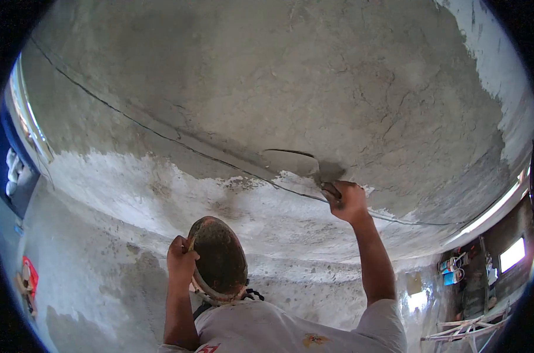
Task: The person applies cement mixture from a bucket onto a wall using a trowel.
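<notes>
My right hand [348, 203] is wrapped round the handle of a trowel [293, 163], its blade lying against the wall at the lower edge of the grey plaster [279, 70]. In my left hand [182, 262] I grip the rim of a round, mortar-stained pan [221, 259]. The pan is tilted, its dark inside showing, below and left of the trowel. A thin dark line, like a cord [155, 130], runs slantwise across the wall and passes close by my right hand. Beneath the plaster shows a whitish, rougher strip of wall [126, 182].
Behind me on the right stands a metal frame [473, 329], below a bright window [512, 256] and some blue-and-white containers [452, 273]. At the left are a blue opening [8, 159] and a red item [30, 273] on the floor.
</notes>
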The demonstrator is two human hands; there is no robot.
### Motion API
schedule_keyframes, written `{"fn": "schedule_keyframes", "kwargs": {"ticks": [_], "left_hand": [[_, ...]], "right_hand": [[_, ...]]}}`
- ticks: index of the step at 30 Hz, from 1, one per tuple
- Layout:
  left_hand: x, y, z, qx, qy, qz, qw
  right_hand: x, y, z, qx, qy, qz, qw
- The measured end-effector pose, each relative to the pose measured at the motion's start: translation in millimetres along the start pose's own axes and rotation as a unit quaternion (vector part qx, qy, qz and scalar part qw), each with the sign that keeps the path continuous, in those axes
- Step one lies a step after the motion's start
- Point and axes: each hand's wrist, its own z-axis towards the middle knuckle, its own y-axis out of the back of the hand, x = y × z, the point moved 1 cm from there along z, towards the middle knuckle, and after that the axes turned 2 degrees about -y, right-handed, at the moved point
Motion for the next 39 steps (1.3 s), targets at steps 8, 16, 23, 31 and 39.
{"fn": "schedule_keyframes", "kwargs": {"ticks": [8,16,23,31,39], "left_hand": [[18,9,-3,-0.027,0.002,-0.013,1.0],[13,14,-9,-0.041,0.006,0.009,0.999],[34,22,-5,-0.059,-0.002,0.068,0.996],[47,27,-13,-0.065,0.011,0.044,0.997],[43,28,-11,-0.042,0.027,0.045,0.998]], "right_hand": [[-51,3,-60,0.036,-0.087,-0.009,0.995],[-13,-15,-99,-0.073,-0.038,0.087,0.993],[24,-153,-99,-0.061,-0.026,0.179,0.982],[40,-210,-61,-0.123,-0.069,0.22,0.965],[21,-215,-59,-0.173,-0.128,0.325,0.921]]}}
